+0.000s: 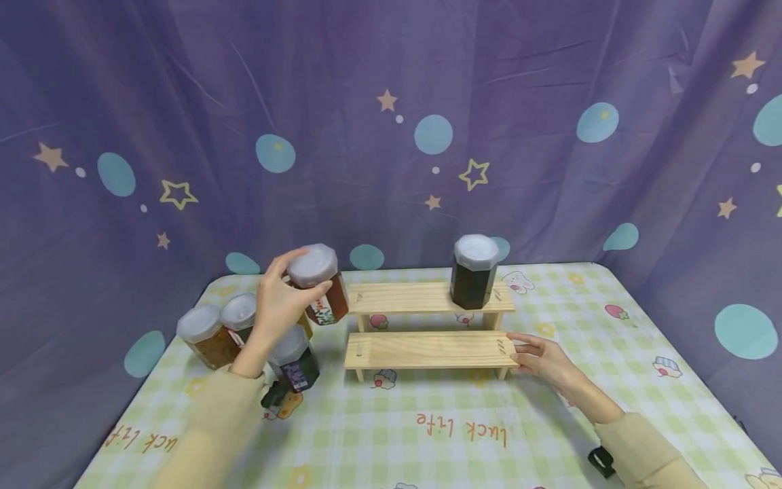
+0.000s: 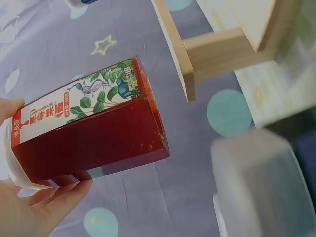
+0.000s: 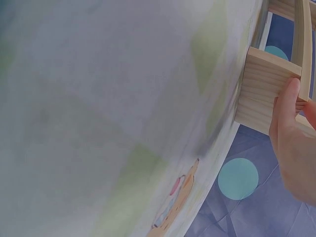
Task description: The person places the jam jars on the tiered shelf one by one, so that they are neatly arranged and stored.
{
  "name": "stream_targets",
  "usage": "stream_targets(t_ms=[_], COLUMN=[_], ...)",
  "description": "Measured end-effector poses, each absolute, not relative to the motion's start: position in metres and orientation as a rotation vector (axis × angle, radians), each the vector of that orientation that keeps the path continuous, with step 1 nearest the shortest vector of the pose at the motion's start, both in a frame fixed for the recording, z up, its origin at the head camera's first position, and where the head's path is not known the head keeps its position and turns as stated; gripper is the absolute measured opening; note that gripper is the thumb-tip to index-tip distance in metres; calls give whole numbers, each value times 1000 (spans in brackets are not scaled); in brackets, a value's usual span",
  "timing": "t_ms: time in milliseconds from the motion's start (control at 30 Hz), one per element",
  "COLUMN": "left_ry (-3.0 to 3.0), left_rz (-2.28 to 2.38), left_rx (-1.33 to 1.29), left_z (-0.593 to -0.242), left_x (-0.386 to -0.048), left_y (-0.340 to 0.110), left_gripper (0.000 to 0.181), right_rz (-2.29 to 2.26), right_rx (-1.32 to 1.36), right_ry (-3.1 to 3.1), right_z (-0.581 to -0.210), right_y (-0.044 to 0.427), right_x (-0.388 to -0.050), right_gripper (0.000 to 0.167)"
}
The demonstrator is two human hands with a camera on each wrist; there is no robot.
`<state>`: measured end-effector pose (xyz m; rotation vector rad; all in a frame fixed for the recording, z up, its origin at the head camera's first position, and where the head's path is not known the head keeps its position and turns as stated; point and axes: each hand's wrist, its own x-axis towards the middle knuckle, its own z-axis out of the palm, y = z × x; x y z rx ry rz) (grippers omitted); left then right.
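My left hand [image 1: 276, 305] grips a jar of red strawberry jam [image 1: 334, 299] by its white lid. In the left wrist view the jam jar [image 2: 98, 140] shows its leafy label and hangs in the air. It is near the left end of the wooden two-step shelf [image 1: 421, 350]. At the lower step's right end, my right hand [image 1: 546, 367] pinches the board's corner; in the right wrist view fingers [image 3: 289, 101] lie against the wood. A dark jar [image 1: 472, 285] with a white lid stands upright on the upper step's right side.
Left of the shelf several lidded jars stand grouped, among them a brown one [image 1: 216, 346] and a dark one with a purple label [image 1: 299, 370]; my left forearm partly hides them. A checked cloth [image 1: 366, 435] covers the table. A purple curtain [image 1: 342, 81] hangs behind.
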<state>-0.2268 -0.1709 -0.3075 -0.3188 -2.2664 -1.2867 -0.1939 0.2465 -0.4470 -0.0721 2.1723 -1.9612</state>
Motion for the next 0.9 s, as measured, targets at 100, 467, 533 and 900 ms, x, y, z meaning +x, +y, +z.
stream_targets(t_ms=[100, 467, 533, 900], left_ry=[-2258, -2258, -2262, -2260], left_rz=[-1298, -1353, -1353, -1351], left_rx=[-335, -382, -393, -456], left_z=[-307, -310, -311, -312], left_x=[-230, -242, -245, -255], left_y=[-161, -133, -128, -99], left_gripper=[57, 56, 56, 55], right_rz=[-1956, -1944, -1948, -1966], right_rx=[-78, -54, -68, -127], right_ry=[2175, 2186, 2182, 2172], right_z=[-448, -447, -448, -449], right_y=[247, 247, 248, 249], right_x=[-195, -193, -194, -194], right_gripper=[53, 53, 54, 55])
